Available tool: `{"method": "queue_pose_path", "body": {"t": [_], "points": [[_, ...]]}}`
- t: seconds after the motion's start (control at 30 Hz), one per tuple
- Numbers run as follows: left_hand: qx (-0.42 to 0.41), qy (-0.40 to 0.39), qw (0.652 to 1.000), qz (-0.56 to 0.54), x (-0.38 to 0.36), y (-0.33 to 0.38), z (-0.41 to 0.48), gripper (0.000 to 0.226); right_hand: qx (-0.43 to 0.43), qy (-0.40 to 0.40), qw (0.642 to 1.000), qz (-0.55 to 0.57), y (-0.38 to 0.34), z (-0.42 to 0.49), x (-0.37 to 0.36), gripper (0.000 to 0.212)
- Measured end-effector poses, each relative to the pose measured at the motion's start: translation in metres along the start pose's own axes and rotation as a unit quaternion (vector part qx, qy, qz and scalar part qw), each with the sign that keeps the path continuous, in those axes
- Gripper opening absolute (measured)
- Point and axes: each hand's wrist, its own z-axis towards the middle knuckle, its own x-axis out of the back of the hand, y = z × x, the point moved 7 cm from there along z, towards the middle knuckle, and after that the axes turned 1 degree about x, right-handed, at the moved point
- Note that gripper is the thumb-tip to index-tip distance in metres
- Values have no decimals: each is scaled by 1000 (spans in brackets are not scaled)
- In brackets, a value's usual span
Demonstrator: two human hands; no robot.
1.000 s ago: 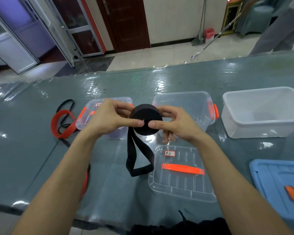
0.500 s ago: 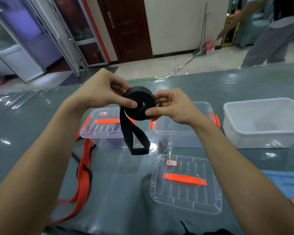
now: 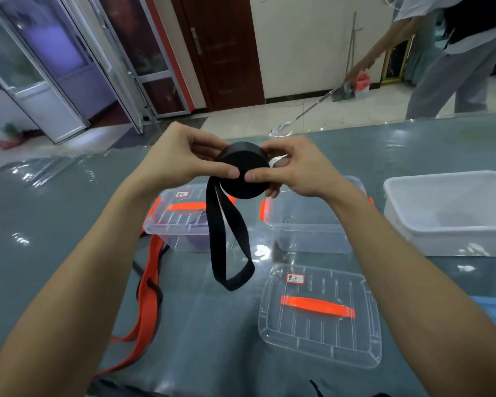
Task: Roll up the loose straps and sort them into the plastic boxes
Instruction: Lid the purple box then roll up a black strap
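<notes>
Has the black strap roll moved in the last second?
Yes, upward: the black strap roll was level with the open clear box; now it sits mostly above its rim.

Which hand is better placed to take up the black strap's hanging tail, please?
Probably the left hand: the tail leaves the black roll on its left side, just below that thumb, while the right hand pinches the roll's other side.

Black strap roll [image 3: 243, 188], pinched between fingers [image 3: 224, 169] of left hand [image 3: 172, 159] and right hand [image 3: 301, 171]; loose tail [image 3: 218, 239] hanging below fingers, over worktop [image 3: 55, 224].
</notes>
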Motion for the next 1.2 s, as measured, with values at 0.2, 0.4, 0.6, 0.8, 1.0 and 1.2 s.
{"method": "queue_pose_path", "body": {"t": [0.2, 0.4, 0.6, 0.8, 1.0, 1.2], "points": [[20, 72, 977, -198, -17, -51, -33, 53, -5, 62, 992, 114, 18, -11, 4, 32], [36, 107, 967, -228, -40, -67, -37, 44, -30, 97, 977, 190, 40, -21, -15, 28], [48, 82, 988, -122, -36, -52, -40, 31, -75, -12, 997, 6, 44, -30, -15, 47], [32, -68, 974, 214, -46, -17, -22, 19, -77, -163, 929, -322, 24, -6, -34, 76], [27, -63, 981, 183, -37, -18, -21, 26, -76, -159, 954, -241, 42, -2, -48, 34], [68, -39, 996, -34, -37, -79, -47, 38, -87, -104, 981, -141, 48, -14, -30, 31]]}}
